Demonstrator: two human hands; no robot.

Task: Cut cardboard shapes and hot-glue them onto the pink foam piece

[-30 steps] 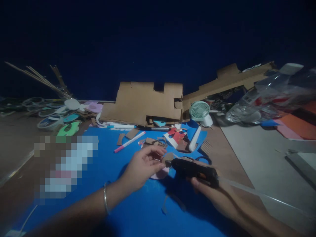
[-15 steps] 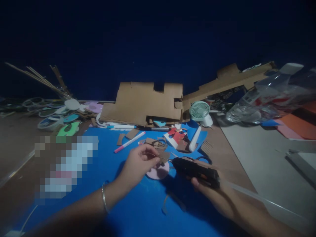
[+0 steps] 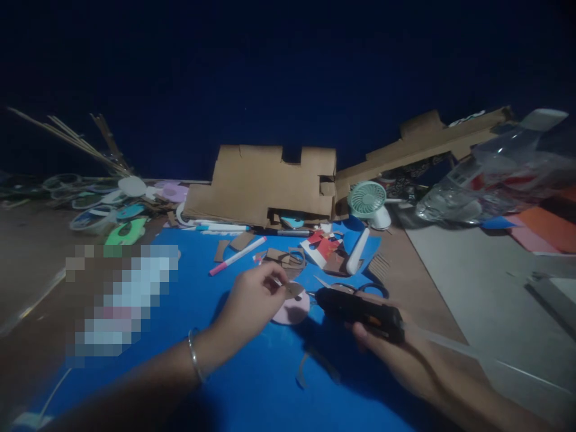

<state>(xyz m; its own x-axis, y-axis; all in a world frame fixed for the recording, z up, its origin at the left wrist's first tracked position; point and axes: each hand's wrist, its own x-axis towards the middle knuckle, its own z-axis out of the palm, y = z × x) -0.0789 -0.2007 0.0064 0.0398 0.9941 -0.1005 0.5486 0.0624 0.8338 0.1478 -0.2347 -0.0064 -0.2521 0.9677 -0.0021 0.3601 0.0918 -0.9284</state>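
My left hand, with a silver bangle at the wrist, pinches a small piece of brown cardboard between thumb and fingers. Below that piece, a pale pink disc lies on the blue sheet. My right hand is wrapped round a black glue gun, its nozzle pointing left, close to the cardboard piece. A clear glue stick sticks out of the gun's back end. Behind the gun lies a pair of scissors, partly hidden.
A large cut cardboard piece stands at the back, beside a mint-green fan. A pink-capped marker, cardboard scraps and red-and-white paper lie behind my hands. Clear plastic bottles are at right, wooden sticks at left.
My left hand has turned, so the cardboard piece now appears flatter and slightly lower over the pink disc. The glue gun has shifted slightly right in view and stays near the piece.
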